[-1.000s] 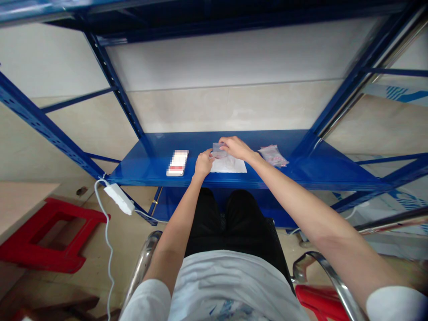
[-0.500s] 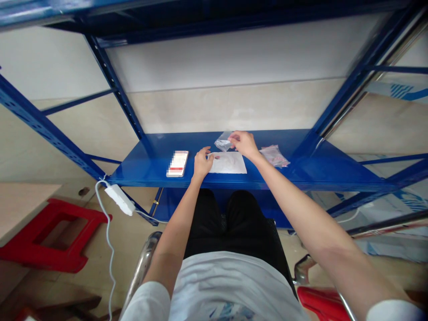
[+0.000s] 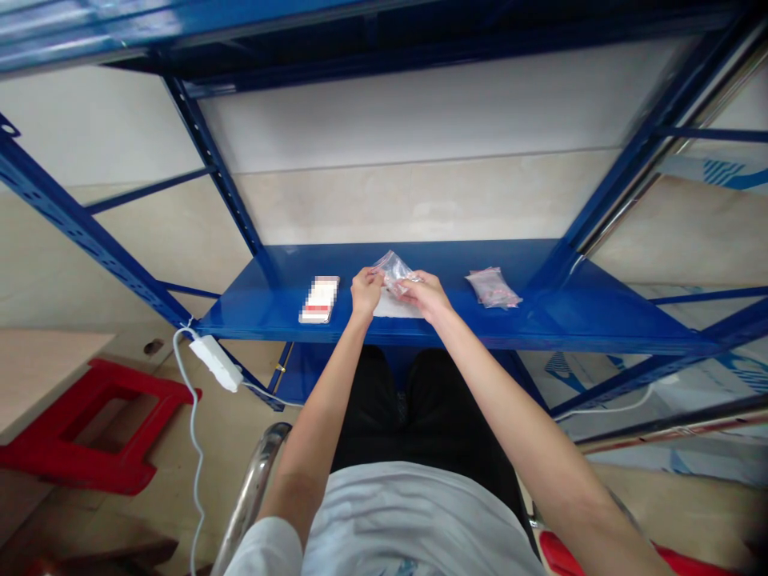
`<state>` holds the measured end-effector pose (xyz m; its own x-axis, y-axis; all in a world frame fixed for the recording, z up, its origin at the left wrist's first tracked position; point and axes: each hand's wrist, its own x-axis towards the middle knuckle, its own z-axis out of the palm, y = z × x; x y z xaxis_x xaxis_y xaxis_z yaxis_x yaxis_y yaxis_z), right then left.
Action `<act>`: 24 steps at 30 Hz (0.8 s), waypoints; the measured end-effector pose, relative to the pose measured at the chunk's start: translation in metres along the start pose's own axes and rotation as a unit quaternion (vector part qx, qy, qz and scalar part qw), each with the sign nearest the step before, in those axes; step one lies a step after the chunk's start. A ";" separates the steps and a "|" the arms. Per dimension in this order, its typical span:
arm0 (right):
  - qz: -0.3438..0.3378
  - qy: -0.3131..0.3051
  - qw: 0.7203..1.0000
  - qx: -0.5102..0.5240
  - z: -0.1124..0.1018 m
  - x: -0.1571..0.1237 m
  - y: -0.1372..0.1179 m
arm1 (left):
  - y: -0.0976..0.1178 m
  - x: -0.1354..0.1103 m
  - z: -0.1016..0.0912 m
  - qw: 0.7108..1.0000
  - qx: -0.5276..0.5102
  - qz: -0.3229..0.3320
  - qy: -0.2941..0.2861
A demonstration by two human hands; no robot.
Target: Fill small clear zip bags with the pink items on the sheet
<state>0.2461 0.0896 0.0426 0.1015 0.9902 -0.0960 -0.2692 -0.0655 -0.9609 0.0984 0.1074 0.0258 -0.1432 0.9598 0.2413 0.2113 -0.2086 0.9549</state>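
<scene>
A small clear plastic bag (image 3: 393, 268) is held up between both hands over the blue shelf. My left hand (image 3: 366, 292) pinches its left side, and my right hand (image 3: 427, 294) grips its lower right part. Both hands are closed, their fingertips partly hidden by the bag. Under the bag lies a white sheet (image 3: 396, 308), mostly covered by the bag and hands. To the right sits a stack of clear bags with pinkish edges (image 3: 494, 288).
A phone (image 3: 320, 300) lies left of my hands on the blue shelf (image 3: 270, 300). A white power strip (image 3: 216, 362) hangs at the shelf's front left corner. Blue uprights and an upper shelf (image 3: 420, 40) frame the space. A red stool (image 3: 102, 424) stands lower left.
My right hand has brought the clear bag down and nearer to my left hand. My left hand has left the white sheet's edge and now grips the bag too. The view has shifted slightly.
</scene>
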 end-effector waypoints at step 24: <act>-0.193 0.119 0.942 -0.248 -0.108 0.014 0.003 | 0.032 -0.019 0.080 0.994 0.001 -0.020 -0.107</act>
<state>0.3499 0.0904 0.0104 0.3274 0.9007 0.2856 0.3057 0.1850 -0.9340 0.1850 0.0971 0.0380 0.0570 0.9853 0.1613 0.2125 -0.1698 0.9623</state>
